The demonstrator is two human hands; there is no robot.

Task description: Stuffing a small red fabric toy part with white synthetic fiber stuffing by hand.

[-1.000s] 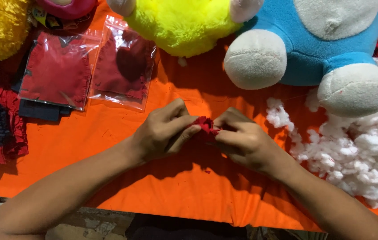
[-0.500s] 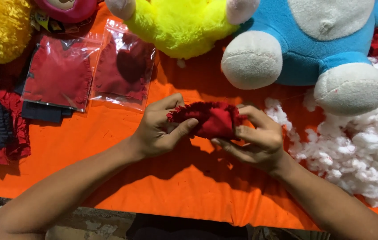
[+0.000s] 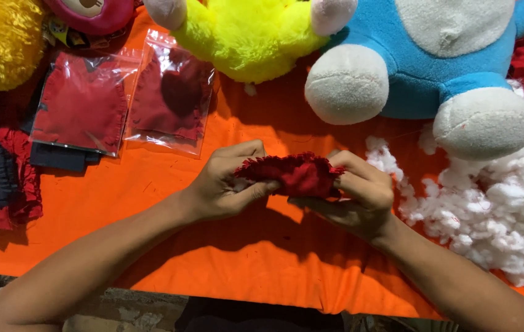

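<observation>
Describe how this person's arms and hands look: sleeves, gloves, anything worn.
Both forearms are bare up to the frame's edge, with no sleeves in view. The left hand and the right hand wear no gloves; no rings, watch or bracelets show. Fingernails are short and unpainted.

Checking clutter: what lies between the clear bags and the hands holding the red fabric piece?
Head view: only bare orange cloth between the clear bags and the left hand; both hands pinch the red fabric piece.
</observation>
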